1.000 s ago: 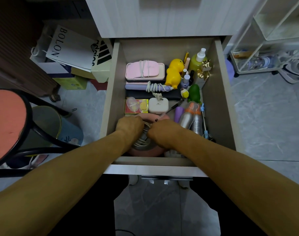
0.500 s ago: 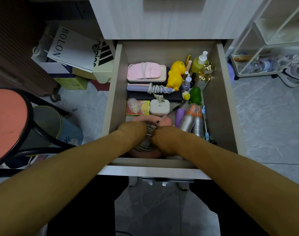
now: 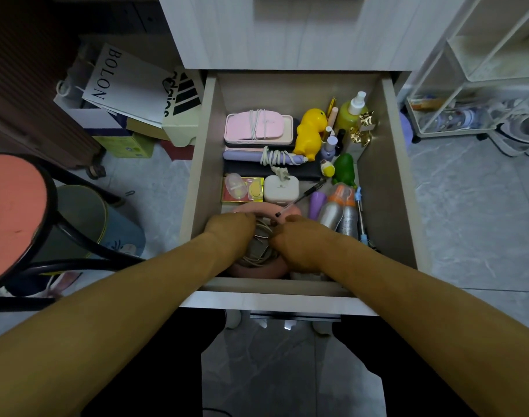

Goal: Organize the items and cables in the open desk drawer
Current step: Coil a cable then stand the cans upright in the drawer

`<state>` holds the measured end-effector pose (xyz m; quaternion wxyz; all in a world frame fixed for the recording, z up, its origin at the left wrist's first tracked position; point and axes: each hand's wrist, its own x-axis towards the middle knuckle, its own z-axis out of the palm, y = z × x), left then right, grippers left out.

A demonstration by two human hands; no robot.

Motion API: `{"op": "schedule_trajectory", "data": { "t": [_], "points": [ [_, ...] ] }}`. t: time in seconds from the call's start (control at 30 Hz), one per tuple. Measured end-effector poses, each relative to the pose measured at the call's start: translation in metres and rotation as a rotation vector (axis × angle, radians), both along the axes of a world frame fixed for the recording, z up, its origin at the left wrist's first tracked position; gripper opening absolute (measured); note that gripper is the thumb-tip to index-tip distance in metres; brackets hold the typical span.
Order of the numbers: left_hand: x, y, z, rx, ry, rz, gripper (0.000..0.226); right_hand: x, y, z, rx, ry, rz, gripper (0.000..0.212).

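The open drawer (image 3: 386,182) holds many items. At its front lies a round pink dish (image 3: 257,270) with a bundle of pale cables (image 3: 258,246) in it. My left hand (image 3: 230,233) and my right hand (image 3: 299,245) are both down in the dish, fingers curled on the cable bundle; the fingertips are hidden. A black pen (image 3: 302,198) lies slanted just beyond my hands. Further back are a white box (image 3: 281,189), a pink case wrapped with a cord (image 3: 258,127), a purple device with a coiled cord (image 3: 272,156) and a yellow duck (image 3: 311,132).
Two silver bottles with orange caps (image 3: 340,212), a green toy (image 3: 344,170) and a green spray bottle (image 3: 352,114) fill the drawer's right side. A red stool (image 3: 10,212) stands at left, paper bags (image 3: 128,85) behind it, a clear shelf unit (image 3: 468,85) at right.
Both hands stay on the cable bundle in the pink dish, shifting only slightly. The view has tilted so the drawer sits lower in frame.
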<state>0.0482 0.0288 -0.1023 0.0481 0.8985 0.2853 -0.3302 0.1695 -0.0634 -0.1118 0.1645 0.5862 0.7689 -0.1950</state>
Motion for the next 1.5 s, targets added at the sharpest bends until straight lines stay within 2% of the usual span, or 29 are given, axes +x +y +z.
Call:
{"op": "schedule_trajectory", "data": {
  "t": [0.1,0.23,0.33,0.43,0.57,0.7,0.83,1.03,1.23,1.33,1.5],
  "points": [
    [-0.004,0.0,-0.003,0.07,-0.062,-0.05,0.035,0.002,-0.001,-0.005,-0.028,0.019,-0.013,0.027],
    [-0.012,0.002,-0.002,-0.034,-0.164,0.051,0.032,0.004,-0.003,0.003,-0.085,0.313,-0.299,0.034],
    [-0.015,-0.001,0.003,-0.057,-0.153,0.029,0.031,0.007,-0.005,0.01,-0.009,0.456,-0.451,0.037],
    [-0.019,-0.003,0.003,-0.072,-0.126,0.024,0.03,0.007,-0.007,0.012,0.009,0.503,-0.522,0.036],
    [-0.015,-0.003,0.001,-0.161,-0.09,0.029,0.03,0.009,-0.01,0.009,-0.037,0.451,-0.516,0.035],
    [-0.002,0.003,-0.003,-0.192,-0.2,0.081,0.031,0.006,0.0,0.005,-0.064,0.4,-0.468,0.037],
    [0.012,0.003,-0.008,-0.19,-0.205,0.13,0.028,0.001,0.007,0.002,-0.111,0.204,-0.29,0.035],
    [0.02,0.004,-0.014,-0.149,-0.11,0.029,0.029,-0.003,0.006,0.006,-0.026,-0.025,-0.057,0.04],
    [0.016,0.005,-0.012,-0.124,-0.055,-0.104,0.032,0.004,0.0,0.005,-0.002,-0.023,-0.066,0.039],
    [0.015,0.007,-0.015,-0.145,-0.012,-0.102,0.034,0.007,-0.002,0.001,0.011,-0.003,-0.083,0.038],
    [0.009,0.008,-0.011,-0.072,-0.071,-0.177,0.03,0.006,-0.002,0.001,0.028,0.167,-0.306,0.031]
  ]
}}
